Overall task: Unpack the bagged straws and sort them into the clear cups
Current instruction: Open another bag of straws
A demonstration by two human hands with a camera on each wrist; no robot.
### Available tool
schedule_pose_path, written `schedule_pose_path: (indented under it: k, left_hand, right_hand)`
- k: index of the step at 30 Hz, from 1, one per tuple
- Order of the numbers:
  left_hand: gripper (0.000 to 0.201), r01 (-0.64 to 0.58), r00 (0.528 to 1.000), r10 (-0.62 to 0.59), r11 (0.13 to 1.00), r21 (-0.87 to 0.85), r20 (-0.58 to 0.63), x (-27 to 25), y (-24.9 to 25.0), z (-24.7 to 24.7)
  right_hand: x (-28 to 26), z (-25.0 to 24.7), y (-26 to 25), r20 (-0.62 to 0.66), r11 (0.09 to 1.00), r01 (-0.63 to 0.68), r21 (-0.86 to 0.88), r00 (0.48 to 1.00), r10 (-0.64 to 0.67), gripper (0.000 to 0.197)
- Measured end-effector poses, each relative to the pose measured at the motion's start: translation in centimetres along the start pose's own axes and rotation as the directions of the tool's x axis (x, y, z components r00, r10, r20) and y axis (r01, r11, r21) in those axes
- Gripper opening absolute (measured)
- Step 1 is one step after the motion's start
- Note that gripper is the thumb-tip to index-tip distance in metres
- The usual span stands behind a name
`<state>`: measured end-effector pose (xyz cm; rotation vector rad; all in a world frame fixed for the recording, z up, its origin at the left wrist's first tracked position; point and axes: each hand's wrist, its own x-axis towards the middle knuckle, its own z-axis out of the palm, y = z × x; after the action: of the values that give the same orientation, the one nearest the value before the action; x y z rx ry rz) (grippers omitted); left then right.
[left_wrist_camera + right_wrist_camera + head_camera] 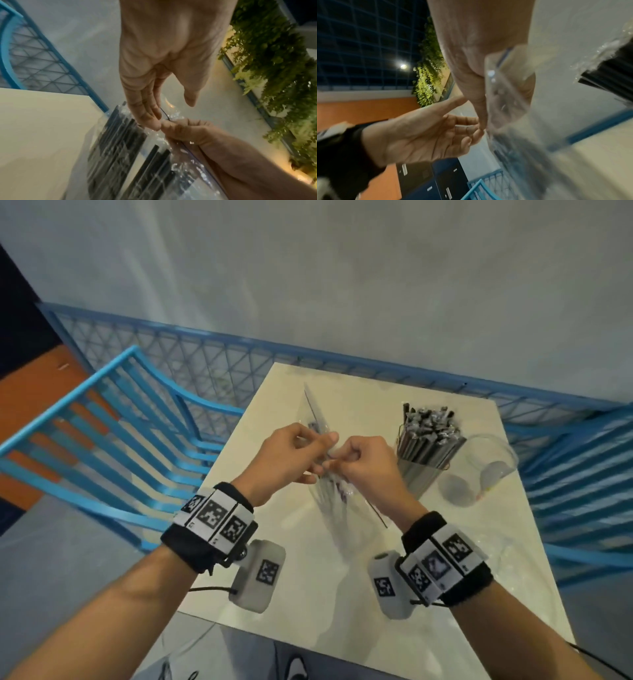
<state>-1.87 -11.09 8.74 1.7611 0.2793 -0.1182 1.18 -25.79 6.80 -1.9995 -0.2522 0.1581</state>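
Forearms with marker wrist bands (212, 518) fill the near part of the head view, and both hands meet above the white table (308, 577). Over this table hangs the clear bag (130, 155), with many dark straws (118, 136) inside it; its lower end seems to reach down to the table top. The left hand (287, 460) pinches the upper edge of the bag with its fingertips, the thumb held apart. The right hand (366, 467) is curled and grips the same edge just beside it, so the two hands touch.

To the right stands the full cup (424, 453), already packed with wrapped straws. Just beside it, near the right edge of the table, is the empty cup (489, 463); it looks tilted, but I cannot tell if it lies on its side.

My judgement is that the bag is being opened, and the risks come from this. If the two hands pull apart too sharply, the thin film may tear suddenly and the straws may spill over the table and onto the floor. The right elbow works close to the full cup, so a wide pull could knock it over. The empty cup is light and near the edge, so a bump may send it off. A thin dark line (165, 115) runs at the pinch point; whether it is a tie or a seal strip I cannot tell, and pulling on the wrong part would only tighten it
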Motion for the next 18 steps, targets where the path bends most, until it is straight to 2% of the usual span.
schedule_pose_path:
  k: [3,6,8,11,14,18]
  left_hand:
    - [0.036,0.018,0.999,-0.015,0.998,0.065,-0.048,-0.1,0.6,1.8]
    - [0.013,0.009,0.997,-0.002,0.996,0.093,-0.076,-0.3,0.8,2.7]
    - [0.01,0.022,0.998,-0.016,0.996,0.089,-0.064,-0.7,0.5,3.1]
    - [0.009,0.025,0.998,-0.02,0.997,0.079,-0.062,-1.4,0.1,3.5]
    - [0.011,0.0,0.997,0.003,0.999,0.043,-0.073,-2.2,0.2,4.0]
    - [0.005,-0.021,0.999,0.019,0.998,-0.052,-0.037,-2.5,0.9,4.6]
  right_hand:
    - [-1.0,-0.5,0.0,0.009,0.998,0.046,-0.052,0.999,-0.046,0.008]
    - [-2.1,-1.4,0.5,0.047,0.994,0.078,-0.074,0.996,-0.075,0.011]
    - [-2.8,-1.9,1.2,0.054,0.998,0.056,-0.014,0.997,-0.055,0.016]
    - [-3.5,-2.2,2.2,0.073,0.99,-0.051,0.129,0.996,0.042,0.032]
    - [-3.9,-2.6,2.4,0.094,0.958,-0.15,0.244,0.987,0.13,0.036]
    - [-4.1,-3.4,1.9,0.146,0.938,-0.144,0.316,0.984,0.102,0.036]
